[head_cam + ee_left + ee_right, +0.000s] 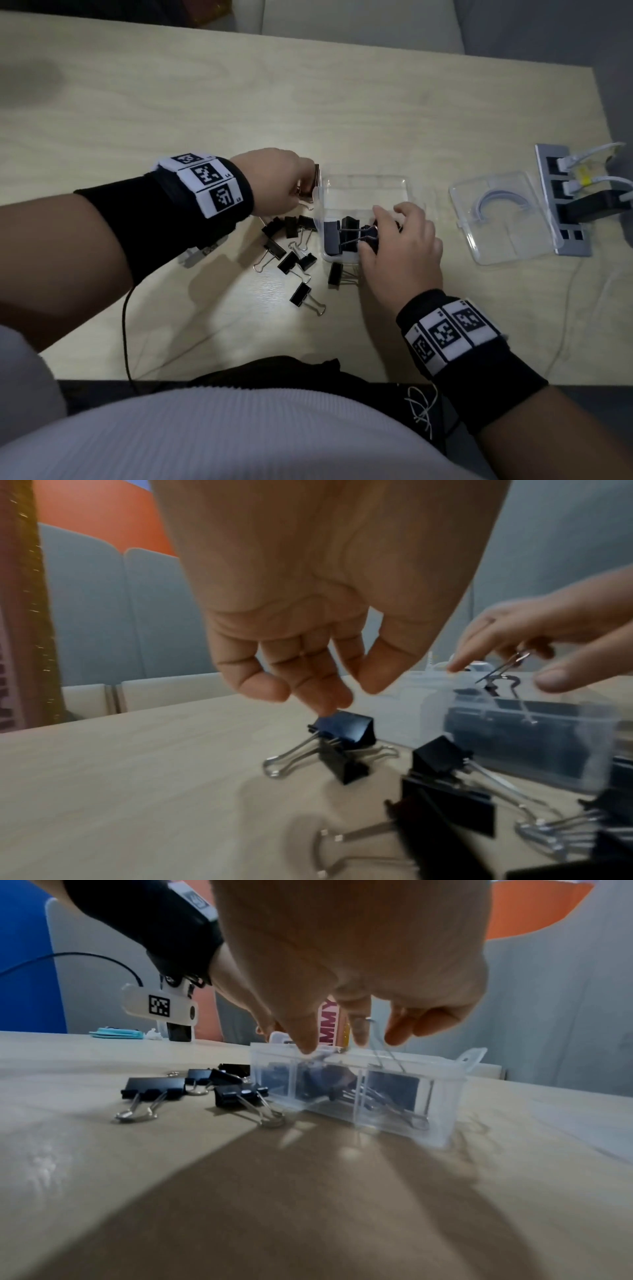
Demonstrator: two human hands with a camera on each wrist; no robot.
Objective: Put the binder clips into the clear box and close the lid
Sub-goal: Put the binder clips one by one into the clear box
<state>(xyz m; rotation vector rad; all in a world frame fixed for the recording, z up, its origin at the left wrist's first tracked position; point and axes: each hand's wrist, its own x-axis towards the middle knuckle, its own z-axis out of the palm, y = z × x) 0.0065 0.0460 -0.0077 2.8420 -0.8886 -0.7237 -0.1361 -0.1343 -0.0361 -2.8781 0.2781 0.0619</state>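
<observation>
The clear box (363, 178) stands open at mid-table with several black binder clips inside. My right hand (376, 228) reaches into its near part and pinches the wire handle of a clip (359, 236); that handle (383, 1047) rises from the box (441, 1118) to my fingers. My left hand (296, 192) hovers at the box's left edge, its curled fingertips (329, 704) on the top edge of a black clip (346, 730). Several loose clips (294, 255) lie left of the box, and one clip (335, 274) lies at its front wall. The clear lid (503, 219) lies apart to the right.
A grey socket panel (561, 202) with white and black plugs sits at the table's right edge, just past the lid. A black cable (126, 329) runs from my left wrist over the near edge. Bare tabletop stretches behind the box.
</observation>
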